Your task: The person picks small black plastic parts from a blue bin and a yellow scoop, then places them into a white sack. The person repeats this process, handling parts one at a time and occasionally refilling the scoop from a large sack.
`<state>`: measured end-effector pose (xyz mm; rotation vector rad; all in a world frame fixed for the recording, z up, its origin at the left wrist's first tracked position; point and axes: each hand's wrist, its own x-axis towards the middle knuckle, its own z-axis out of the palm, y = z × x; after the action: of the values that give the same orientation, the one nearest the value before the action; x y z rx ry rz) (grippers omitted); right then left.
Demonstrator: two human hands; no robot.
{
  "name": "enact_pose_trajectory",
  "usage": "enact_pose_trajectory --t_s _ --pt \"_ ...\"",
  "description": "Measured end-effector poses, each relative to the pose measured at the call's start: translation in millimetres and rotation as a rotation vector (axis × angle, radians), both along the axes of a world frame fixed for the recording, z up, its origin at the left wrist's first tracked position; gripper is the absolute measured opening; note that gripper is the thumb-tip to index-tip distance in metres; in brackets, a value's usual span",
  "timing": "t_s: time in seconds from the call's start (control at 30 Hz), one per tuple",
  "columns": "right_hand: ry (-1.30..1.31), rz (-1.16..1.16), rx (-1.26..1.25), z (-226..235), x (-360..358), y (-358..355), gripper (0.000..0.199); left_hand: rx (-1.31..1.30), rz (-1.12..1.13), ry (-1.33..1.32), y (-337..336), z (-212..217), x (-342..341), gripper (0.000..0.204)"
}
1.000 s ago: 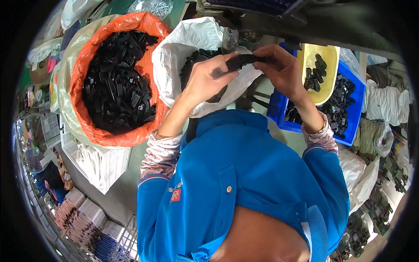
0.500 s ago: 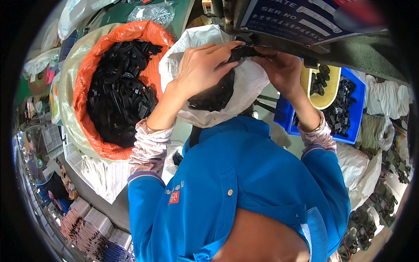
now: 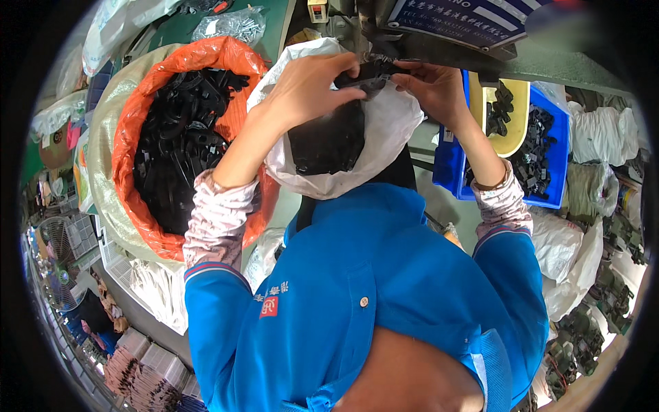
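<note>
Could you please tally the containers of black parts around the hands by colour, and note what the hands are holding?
Orange plastic sack of black parts: 1
White plastic bag of black parts: 1
Blue plastic bin of black parts: 1
Yellow plastic scoop of black parts: 1
Total: 4 containers
The left hand and right hand hold one small black part between them.

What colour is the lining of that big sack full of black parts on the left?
Orange: the big sack's plastic lining shows best in the head view, inside a tan woven outer layer.
</note>
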<state>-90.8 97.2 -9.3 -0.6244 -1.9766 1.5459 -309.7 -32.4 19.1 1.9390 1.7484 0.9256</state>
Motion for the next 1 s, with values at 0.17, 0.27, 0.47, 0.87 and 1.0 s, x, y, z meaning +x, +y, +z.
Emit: enact_pose_trajectory --t_s 0.17,0.27,0.47,0.87,1.0 --pt "0.007 0.058 -0.067 -2.8 -2.3 6.7 0.024 -0.073 0.000 0.033 -8.7 9.0 7.0 0.022" --pt "-0.119 0.160 -0.235 -9.8 4.6 37.8 0.026 -0.094 0.023 0.023 -9.1 9.5 6.0 0.022" --pt "-0.760 0.144 0.929 -73.4 -23.4 72.7 0.032 0.121 0.039 -0.045 -16.5 -6.8 14.6 0.020" --pt "-0.652 -0.013 1.215 -120.0 -29.3 83.2 0.032 0.161 0.060 0.017 -22.2 -10.2 11.3 0.019" --pt "-0.656 -0.064 1.301 -138.5 -22.9 98.4 0.032 0.260 0.060 0.049 -19.8 -21.2 12.4 0.020"
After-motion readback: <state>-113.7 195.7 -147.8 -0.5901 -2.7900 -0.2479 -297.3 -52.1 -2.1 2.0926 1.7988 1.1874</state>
